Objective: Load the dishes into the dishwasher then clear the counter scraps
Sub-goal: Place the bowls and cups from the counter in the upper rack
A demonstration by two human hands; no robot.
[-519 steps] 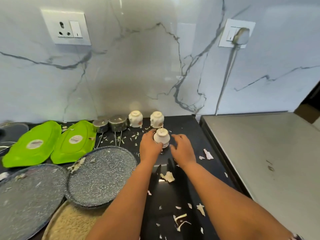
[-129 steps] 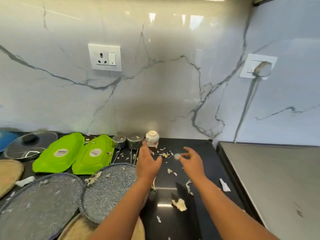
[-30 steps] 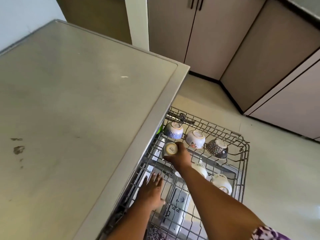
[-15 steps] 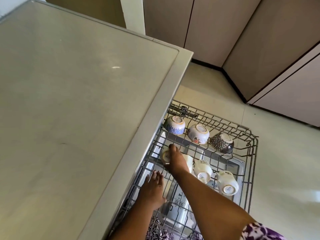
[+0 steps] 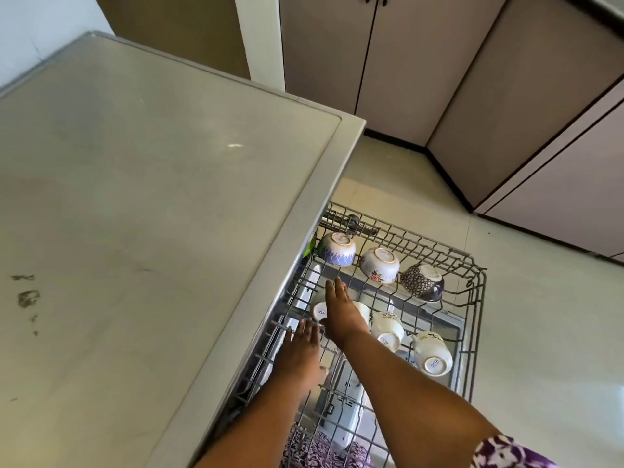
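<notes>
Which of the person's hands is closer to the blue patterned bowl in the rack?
The right hand: its fingertips reach just below the upturned blue patterned bowl. The left hand lies farther back on the wire dishwasher rack.

The wire rack (image 5: 472, 298) sticks out from under the steel top (image 5: 152, 214), whose front edge overhangs the rack's inner side and blocks reaching straight down there. Three upturned bowls (image 5: 380, 265) fill the rack's far row. White cups (image 5: 434, 358) crowd the middle toward the outer rim. The right hand (image 5: 341, 314) covers one cup near the overhang. Bare wire lies at the rack's near end, around the left hand (image 5: 299, 356).
</notes>
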